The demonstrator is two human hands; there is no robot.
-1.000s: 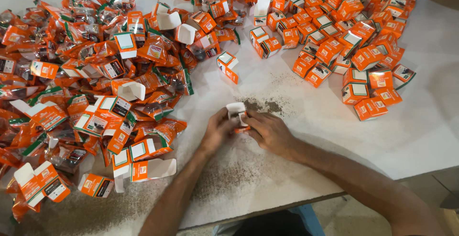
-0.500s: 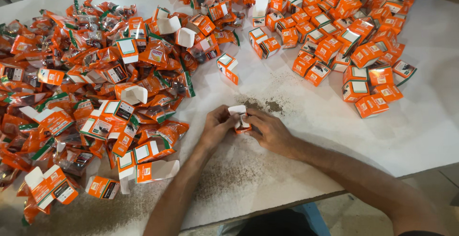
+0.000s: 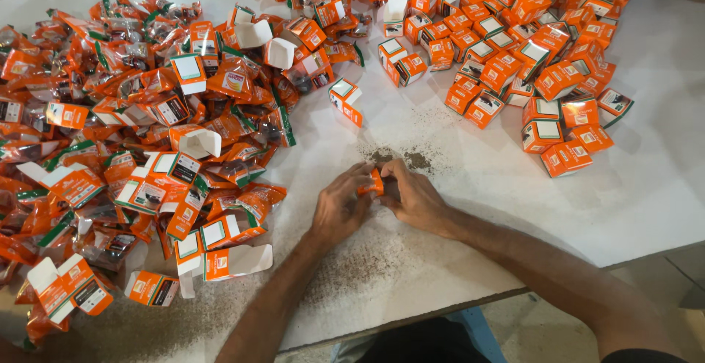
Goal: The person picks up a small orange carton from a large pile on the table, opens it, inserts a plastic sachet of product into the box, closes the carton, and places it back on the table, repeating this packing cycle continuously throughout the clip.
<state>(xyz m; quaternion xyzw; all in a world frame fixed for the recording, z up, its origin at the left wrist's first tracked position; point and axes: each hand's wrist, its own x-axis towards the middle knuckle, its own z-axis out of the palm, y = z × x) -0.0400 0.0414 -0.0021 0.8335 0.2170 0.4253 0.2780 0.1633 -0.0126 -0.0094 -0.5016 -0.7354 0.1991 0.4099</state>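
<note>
Head view: left hand (image 3: 339, 209) and right hand (image 3: 416, 198) together pinch one small orange box (image 3: 371, 184)

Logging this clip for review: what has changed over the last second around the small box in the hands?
The small box between the left hand and right hand showed a white open flap a second ago; now only its orange side shows, enclosed by both hands. Neither hand let go. The piles of boxes and packets stayed put.

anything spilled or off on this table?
Yes. Dark granules lie scattered on the white table just beyond the hands, with more dusting near the front edge. Both the left hand and right hand grip a small orange box. The left pile is jumbled pouches and open cartons.
</note>
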